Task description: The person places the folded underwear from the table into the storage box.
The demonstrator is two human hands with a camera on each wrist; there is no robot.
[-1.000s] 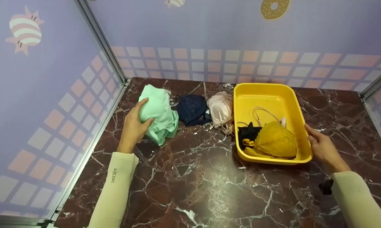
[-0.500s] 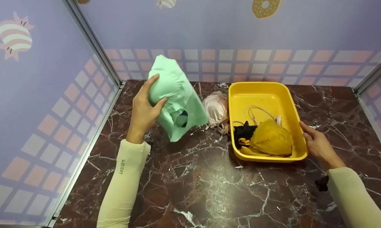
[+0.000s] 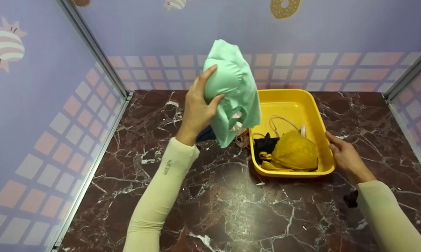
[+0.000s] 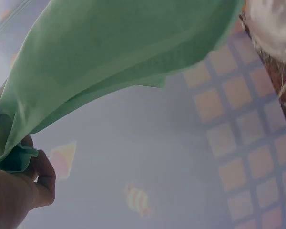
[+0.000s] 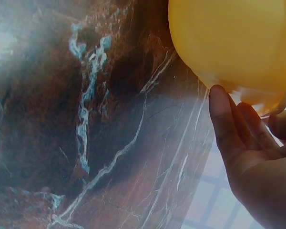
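My left hand (image 3: 200, 105) grips a mint green bra (image 3: 227, 78) by its padded cup, thumb in front, and holds it raised over the table. Its lower part hangs down, with an opening showing through. In the left wrist view the green cloth (image 4: 119, 47) spreads across the top. My right hand (image 3: 348, 157) holds the right side of a yellow tub (image 3: 313, 105); in the right wrist view its fingers (image 5: 221, 109) lie against the outer wall, the thumb near the rim. Inside the tub lie a mustard yellow lace bra (image 3: 296, 152), a black garment (image 3: 264, 145) and a thin pinkish strap (image 3: 275, 120).
Behind the hanging bra, a navy bra (image 3: 206, 134) and a pale pink satin bra (image 4: 274, 28) lie left of the tub, mostly hidden in the head view. Patterned panels (image 3: 182, 31) wall in the dark marbled table (image 3: 210, 210) at the back and both sides.
My left hand has lifted the mint green bra from the table's left side and carried it right, up to the tub's left edge. The right hand stays at the tub.
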